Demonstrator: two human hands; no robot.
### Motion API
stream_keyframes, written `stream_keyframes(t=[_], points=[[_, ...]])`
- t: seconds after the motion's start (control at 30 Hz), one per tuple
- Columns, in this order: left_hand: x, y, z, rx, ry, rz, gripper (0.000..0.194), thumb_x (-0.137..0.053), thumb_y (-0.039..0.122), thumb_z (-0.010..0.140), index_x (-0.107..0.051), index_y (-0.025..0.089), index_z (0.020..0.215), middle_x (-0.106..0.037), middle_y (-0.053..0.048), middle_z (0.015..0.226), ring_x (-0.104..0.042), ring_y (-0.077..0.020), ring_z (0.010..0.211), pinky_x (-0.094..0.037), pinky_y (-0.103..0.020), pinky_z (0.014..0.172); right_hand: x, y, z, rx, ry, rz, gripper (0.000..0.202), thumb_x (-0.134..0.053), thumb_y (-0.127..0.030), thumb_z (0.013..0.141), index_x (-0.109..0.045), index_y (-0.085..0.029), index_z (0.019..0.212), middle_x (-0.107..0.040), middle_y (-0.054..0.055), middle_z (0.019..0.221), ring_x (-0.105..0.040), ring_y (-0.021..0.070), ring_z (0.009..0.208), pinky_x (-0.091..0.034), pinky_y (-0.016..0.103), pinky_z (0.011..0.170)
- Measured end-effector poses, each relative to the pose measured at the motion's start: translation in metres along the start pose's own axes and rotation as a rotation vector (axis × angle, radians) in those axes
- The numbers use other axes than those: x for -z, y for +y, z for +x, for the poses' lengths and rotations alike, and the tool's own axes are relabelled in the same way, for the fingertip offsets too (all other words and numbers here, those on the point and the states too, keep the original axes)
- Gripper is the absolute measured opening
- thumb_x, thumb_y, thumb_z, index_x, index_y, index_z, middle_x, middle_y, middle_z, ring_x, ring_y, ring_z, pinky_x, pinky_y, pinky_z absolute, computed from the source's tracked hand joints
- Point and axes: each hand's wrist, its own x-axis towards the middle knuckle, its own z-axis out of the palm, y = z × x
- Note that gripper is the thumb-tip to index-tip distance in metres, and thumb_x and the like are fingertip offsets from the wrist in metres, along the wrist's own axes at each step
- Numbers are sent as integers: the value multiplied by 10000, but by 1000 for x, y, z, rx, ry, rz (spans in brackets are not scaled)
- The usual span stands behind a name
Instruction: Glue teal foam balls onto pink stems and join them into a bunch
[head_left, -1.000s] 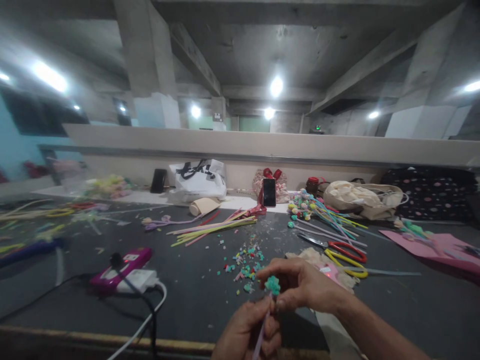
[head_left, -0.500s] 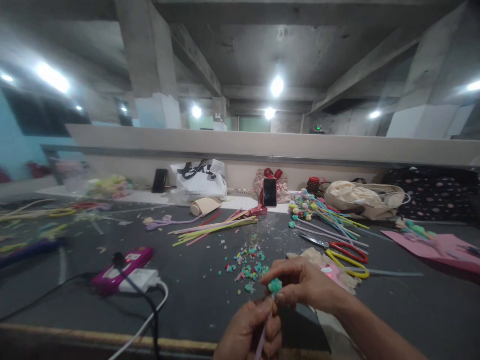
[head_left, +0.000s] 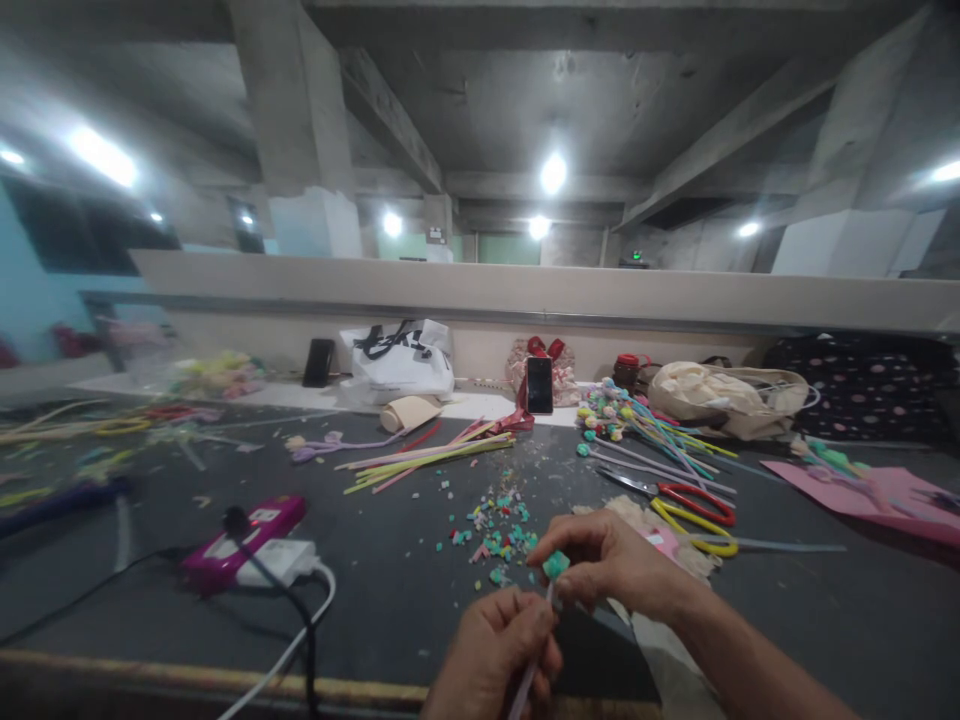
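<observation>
My left hand is closed around a pale purple stem at the bottom middle. On the stem's upper end sits a small green flower-like head. My right hand curls over from the right, thumb and fingers around the green head and touching it. Just beyond the hands, small green, pink and white bits lie scattered on the dark table.
Scissors with red and yellow handles lie right of my hands, near a crumpled cloth. Farther back are loose strips, finished-looking stems and a phone. A magenta power strip with cables is at left.
The green head has shifted slightly up and right with the stem. My left hand's fingers have moved a little higher along the stem, and my right fingers have spread slightly around the head.
</observation>
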Motion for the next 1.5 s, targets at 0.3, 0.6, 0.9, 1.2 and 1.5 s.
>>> stream_keyframes(t=[0.3, 0.6, 0.9, 1.2, 1.5], points=[[5, -3, 5, 61, -53, -92, 262, -631, 379, 606, -504, 150, 588, -517, 43, 385, -367, -15, 270, -197, -111, 299, 11, 7, 1, 5, 43, 150, 288, -533, -271, 714, -593, -159, 973, -625, 62, 862, -555, 103, 541, -400, 177, 407], [2, -7, 5, 38, -68, -86, 278, -616, 388, 624, -502, 139, 575, -514, 40, 389, -387, -21, 272, -190, -123, 301, 5, 7, 2, -14, -52, 59, 277, -656, -183, 615, -644, -159, 890, -605, 9, 740, -484, 53, 477, -383, 149, 407], [1, -4, 6, -11, 8, 15, 336, -677, 431, 520, -511, 146, 584, -551, 34, 408, -410, -40, 295, -223, -139, 314, 5, 6, 2, -19, -45, 32, 172, -626, -187, 639, -658, -133, 799, -589, 8, 703, -494, 59, 466, -367, 154, 395], [4, -1, 3, 97, -44, -118, 267, -654, 376, 584, -535, 137, 572, -533, 29, 387, -406, -20, 287, -232, -104, 316, 18, 7, 2, -12, -71, 86, 391, -642, -198, 612, -592, -182, 1000, -622, 40, 881, -522, 93, 592, -389, 164, 441], [1, -2, -1, 99, -2, -225, 221, -670, 313, 590, -557, 124, 578, -533, 20, 405, -421, -15, 320, -279, -87, 340, 14, 10, 1, -32, -163, 115, 413, -659, -255, 616, -582, -175, 1013, -602, 48, 889, -548, 99, 595, -393, 168, 456]])
